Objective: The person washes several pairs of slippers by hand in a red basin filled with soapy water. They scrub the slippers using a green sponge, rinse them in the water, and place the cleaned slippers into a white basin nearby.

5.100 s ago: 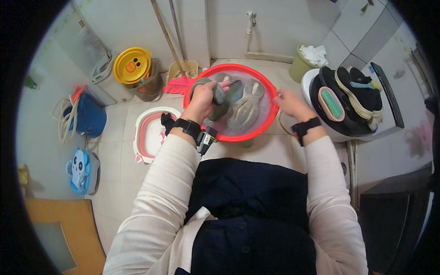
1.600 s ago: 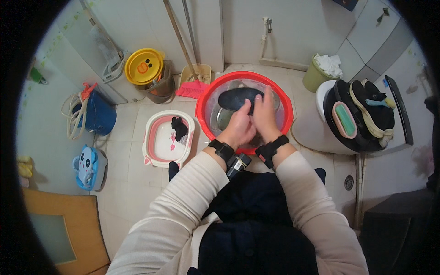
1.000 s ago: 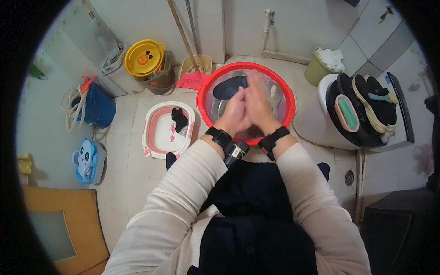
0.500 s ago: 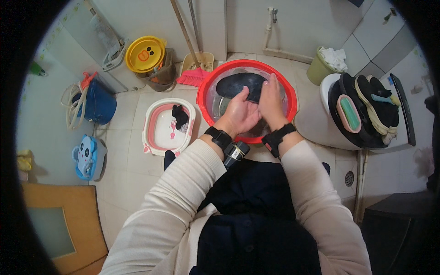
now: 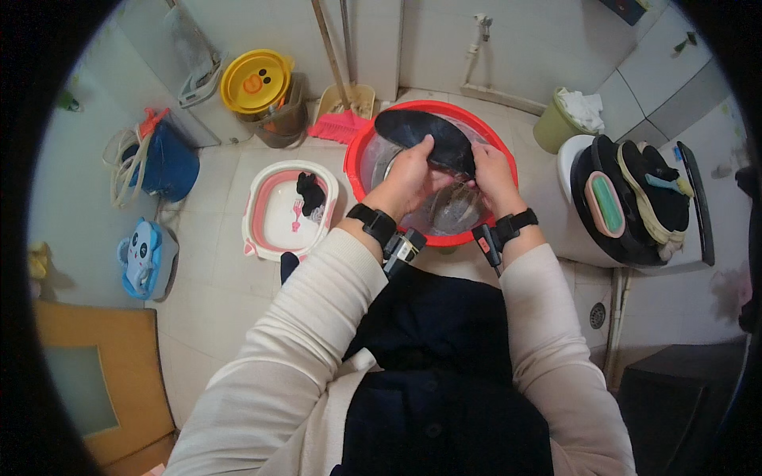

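Note:
Over the red-rimmed basin (image 5: 509,186), both my hands hold a long, flat black insole (image 5: 425,135). My left hand (image 5: 411,176) grips its near edge with the thumb on top. My right hand (image 5: 490,168) closes on its right end, fingers bent. The insole is tilted, its rounded far end reaching toward the basin's upper left rim. Below my hands, something greyish and see-through, perhaps water or plastic film, shows in the basin; I cannot make out which. Dark straps with small devices sit on both wrists.
To the left stands a pink-and-white basin (image 5: 274,232) with black cloth (image 5: 311,195). Behind it are a yellow-lidded bucket (image 5: 255,86) and a pink broom (image 5: 341,125). On the right, shoes (image 5: 652,186) and a green-bristled brush (image 5: 607,205) lie on the toilet (image 5: 562,163), near a bin (image 5: 556,127).
My right hand has turned from lying flat beside the left to gripping the insole's right end. The insole has been lifted and tilted. The view has shifted slightly.

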Available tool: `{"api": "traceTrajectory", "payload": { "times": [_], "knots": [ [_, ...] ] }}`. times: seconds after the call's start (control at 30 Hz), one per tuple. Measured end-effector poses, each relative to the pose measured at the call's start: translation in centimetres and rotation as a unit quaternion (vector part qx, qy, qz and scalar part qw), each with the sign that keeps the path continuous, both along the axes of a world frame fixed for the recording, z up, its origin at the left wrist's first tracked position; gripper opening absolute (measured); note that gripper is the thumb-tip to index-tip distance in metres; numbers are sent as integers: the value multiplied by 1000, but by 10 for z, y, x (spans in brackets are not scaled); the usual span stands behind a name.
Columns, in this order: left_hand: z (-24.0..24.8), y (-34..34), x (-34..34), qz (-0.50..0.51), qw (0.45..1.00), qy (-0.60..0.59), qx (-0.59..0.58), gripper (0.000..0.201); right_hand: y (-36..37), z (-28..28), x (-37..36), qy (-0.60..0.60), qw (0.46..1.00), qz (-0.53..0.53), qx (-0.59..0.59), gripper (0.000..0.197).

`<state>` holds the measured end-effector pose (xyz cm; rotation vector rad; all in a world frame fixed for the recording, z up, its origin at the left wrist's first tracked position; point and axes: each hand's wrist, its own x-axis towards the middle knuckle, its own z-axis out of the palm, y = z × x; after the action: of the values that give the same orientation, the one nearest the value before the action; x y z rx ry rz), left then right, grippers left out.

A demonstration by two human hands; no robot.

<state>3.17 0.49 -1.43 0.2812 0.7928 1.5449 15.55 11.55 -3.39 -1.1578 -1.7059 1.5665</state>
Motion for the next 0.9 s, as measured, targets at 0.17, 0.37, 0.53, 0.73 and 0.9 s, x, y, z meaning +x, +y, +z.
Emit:
{"api": "traceTrajectory", "payload": {
  "times": [0.17, 0.37, 0.53, 0.73, 0.9],
  "knots": [
    [-1, 6, -13, 135, 982, -105, 82, 28, -22, 14, -2, 23, 997, 14, -75, 27],
    [-5, 8, -6, 203, 972, -92, 79, 28, -39, 12, -17, 80, 991, -11, -103, 30],
    [-11, 9, -1, 217, 974, -63, 19, 44, -55, 5, -32, -38, 944, -28, 326, 34],
    [-15, 9, -3, 239, 966, -88, -38, 52, -70, 10, -33, -81, 948, 13, 309, 35],
    [-18, 10, -2, 229, 969, -91, -24, 51, -68, 10, -35, -58, 956, 20, 287, 36]
  ]
}}
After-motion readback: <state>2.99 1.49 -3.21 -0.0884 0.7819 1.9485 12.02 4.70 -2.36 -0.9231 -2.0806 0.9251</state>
